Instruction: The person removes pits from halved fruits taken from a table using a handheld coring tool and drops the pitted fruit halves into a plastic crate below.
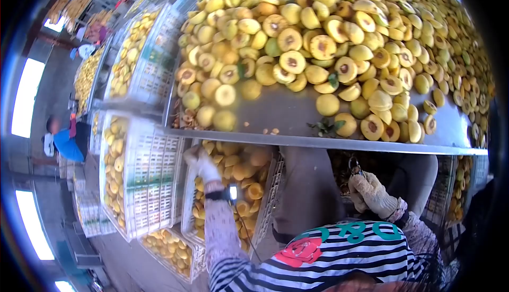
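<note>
"So, where is all that fruit lying?"

"Halved yellow fruit (323, 47) covers most of the metal table (265, 114), heaped deep at its far side and thinning out toward the near edge, where some grey metal shows."

"And the left hand (200, 163)?"

"Gloved in white, just below the table's near edge, toward its left end. It is over the rim of an open crate (274, 178) full of more yellow fruit. It's blurred, so I cannot tell whether those fingers are spread or pressed on anything."

"What about the right hand (374, 192)?"

"Also gloved, below the same edge but farther right. Its fingers are curled in and pinching a metal looped tool (354, 166), with the loop poking out toward the table."

"Anything else on the table?"

"A leafy sprig (324, 127) near the front edge, beside a fruit half, and some brownish scraps (186, 119) at the front left corner."

"I see a white crate (154, 178) too."

"Yes, left of the table, with slotted walls and yellow fruit inside. Well beyond it, farther left of the table, is a person in a blue top (73, 141). Nearest us, the wearer's striped top (344, 252) faces the table's front."
</note>
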A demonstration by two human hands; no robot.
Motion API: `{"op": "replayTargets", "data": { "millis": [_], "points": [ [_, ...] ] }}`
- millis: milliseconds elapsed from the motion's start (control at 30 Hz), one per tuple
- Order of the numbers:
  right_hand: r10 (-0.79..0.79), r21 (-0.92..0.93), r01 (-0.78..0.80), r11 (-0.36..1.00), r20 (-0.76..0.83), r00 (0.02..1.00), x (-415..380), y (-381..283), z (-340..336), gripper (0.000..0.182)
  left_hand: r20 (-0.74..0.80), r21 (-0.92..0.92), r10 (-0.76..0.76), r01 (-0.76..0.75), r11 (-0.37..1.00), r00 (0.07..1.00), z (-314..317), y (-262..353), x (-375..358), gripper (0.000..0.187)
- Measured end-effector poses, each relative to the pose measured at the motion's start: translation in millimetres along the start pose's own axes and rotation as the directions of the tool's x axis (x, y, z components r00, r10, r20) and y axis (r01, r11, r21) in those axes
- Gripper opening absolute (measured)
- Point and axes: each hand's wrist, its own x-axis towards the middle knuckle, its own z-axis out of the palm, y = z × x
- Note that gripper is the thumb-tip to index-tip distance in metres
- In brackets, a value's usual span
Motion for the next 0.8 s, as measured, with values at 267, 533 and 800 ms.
{"op": "replayTargets", "data": {
  "millis": [267, 533, 800],
  "points": [
    [-0.110, -0.017, 0.111, 0.994, 0.056, 0.992, -7, 1, 2, 0.030, 0.801, -0.212, 0.468, -0.555, 0.804, 0.372, 109, 254, -101, 0.029],
    [-0.230, 0.123, 0.226, 0.966, 0.021, 0.973, -37, 4, -31, 0.030, 0.889, 0.014, 0.370, -0.824, 0.567, 0.269, 177, 268, -133, 0.035],
    [-0.169, 0.063, 0.162, 0.985, 0.134, 0.976, -42, -15, -28, 0.033, 0.893, -0.380, 0.118, 0.588, 0.714, 0.434, 115, 279, -136, 0.029]
  ]
}}
